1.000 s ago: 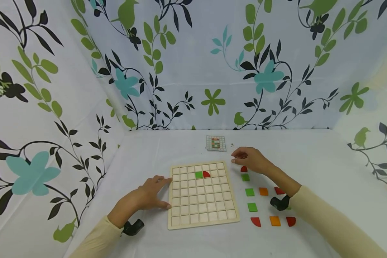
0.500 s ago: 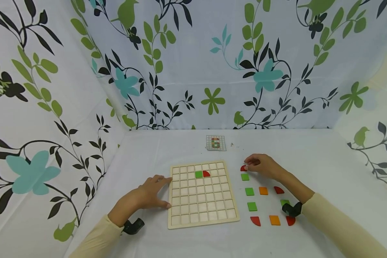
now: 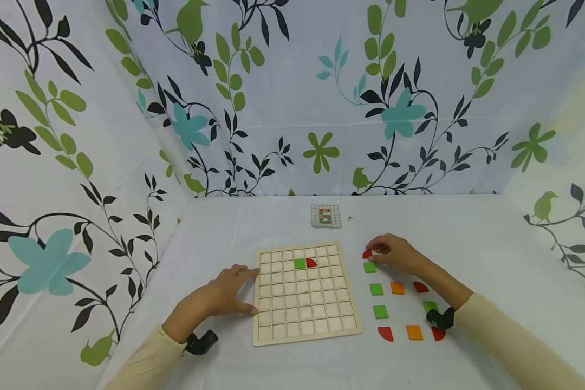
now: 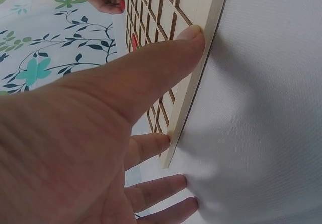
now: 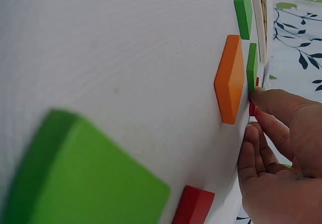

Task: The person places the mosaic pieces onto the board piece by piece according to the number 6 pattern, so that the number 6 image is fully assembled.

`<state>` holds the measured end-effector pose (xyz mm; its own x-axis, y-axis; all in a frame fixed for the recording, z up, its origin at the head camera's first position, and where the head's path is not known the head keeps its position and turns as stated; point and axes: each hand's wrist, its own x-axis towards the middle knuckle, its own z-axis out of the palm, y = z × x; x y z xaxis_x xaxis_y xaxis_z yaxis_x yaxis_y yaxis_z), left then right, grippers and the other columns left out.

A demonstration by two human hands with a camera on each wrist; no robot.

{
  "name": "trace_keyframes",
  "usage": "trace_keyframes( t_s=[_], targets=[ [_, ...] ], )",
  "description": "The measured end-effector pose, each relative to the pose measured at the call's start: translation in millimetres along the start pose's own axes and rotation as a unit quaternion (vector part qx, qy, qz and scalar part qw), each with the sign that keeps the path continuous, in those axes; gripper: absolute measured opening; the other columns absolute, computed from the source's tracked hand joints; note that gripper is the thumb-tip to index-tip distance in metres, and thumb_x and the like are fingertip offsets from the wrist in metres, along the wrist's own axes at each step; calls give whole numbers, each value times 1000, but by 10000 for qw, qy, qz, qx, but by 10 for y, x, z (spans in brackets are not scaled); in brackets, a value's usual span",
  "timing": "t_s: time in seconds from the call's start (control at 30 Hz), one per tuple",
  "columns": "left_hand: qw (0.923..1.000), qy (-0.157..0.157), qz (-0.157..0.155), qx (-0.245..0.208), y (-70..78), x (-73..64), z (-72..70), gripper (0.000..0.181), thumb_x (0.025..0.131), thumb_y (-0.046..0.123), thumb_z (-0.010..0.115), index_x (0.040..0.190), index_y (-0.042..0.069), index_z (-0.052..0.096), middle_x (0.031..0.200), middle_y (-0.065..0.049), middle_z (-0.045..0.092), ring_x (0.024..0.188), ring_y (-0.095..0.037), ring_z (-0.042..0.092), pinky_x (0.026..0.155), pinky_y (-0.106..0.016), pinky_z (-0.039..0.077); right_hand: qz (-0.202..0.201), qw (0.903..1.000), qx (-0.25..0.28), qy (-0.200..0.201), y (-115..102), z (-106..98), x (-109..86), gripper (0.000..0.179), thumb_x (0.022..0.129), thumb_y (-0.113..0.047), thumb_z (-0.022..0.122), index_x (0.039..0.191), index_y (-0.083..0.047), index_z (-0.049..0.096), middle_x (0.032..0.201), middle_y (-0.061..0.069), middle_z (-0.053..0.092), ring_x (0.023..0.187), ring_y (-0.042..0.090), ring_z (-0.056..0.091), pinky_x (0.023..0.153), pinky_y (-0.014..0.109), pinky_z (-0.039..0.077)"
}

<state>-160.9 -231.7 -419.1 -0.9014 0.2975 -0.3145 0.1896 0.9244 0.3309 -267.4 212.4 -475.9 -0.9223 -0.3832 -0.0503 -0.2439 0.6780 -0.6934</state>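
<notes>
In the head view my left hand [image 3: 229,292] rests at the left edge of a wooden grid board [image 3: 304,313]. Its thumb and a fingertip touch the board's rim, with the fingers spread. One green square tile [image 3: 299,264] and one red quarter-circle tile [image 3: 311,262] sit side by side in the board's grid. Right of the board, my right hand [image 3: 395,253] pinches another red quarter-circle tile [image 3: 367,254] between thumb and index finger, at table level. Just below it lies a green square tile [image 3: 369,267]. The right wrist view shows that red tile [image 5: 252,109] partly hidden by the fingertips.
More tiles lie in loose rows right of the board: green squares [image 3: 380,312], orange squares [image 3: 414,332] and red quarter-circles [image 3: 385,333]. The right wrist camera overhangs some of them. A small printed pattern card [image 3: 325,216] lies behind the board. A patterned curtain [image 3: 273,108] hangs beyond the table.
My right hand has come down and to the right from beside the board's far corner, and its fingertips have closed on the red quarter-circle tile. My left hand has stayed on the board's edge.
</notes>
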Motion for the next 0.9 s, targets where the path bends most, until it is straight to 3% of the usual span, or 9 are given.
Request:
trace_keyframes(
  t_s=[0.33, 0.6, 0.9],
  targets=[
    [10000, 20, -9, -5, -8, -20, 5, 96, 80, 44, 93, 159, 14, 47, 159, -20, 43, 145, -45, 42, 107, -78, 38, -167, 9998, -127, -27, -47, -9, -9, 22, 98, -14, 76, 119, -7, 74, 109, 6, 68, 100, 22, 60, 98, 43, 55],
    [10000, -8, -13, 9, -9, -17, 4, 96, 81, 45, 92, 159, 14, 46, 161, -21, 41, 146, -46, 41, 107, -78, 39, -68, 9999, -80, -52, -93, -21, 27, 25, 99, -16, 76, 121, -5, 73, 106, 5, 71, 99, 22, 62, 97, 41, 56],
    [10000, -41, -39, 43, -16, -4, 14, 97, 81, 46, 91, 160, 15, 45, 162, -20, 40, 148, -45, 39, 109, -76, 39, -532, 9985, -4, -156, -237, 61, 173, 22, 99, -13, 75, 119, -4, 73, 111, 6, 70, 100, 21, 63, 96, 43, 55]
  ],
)
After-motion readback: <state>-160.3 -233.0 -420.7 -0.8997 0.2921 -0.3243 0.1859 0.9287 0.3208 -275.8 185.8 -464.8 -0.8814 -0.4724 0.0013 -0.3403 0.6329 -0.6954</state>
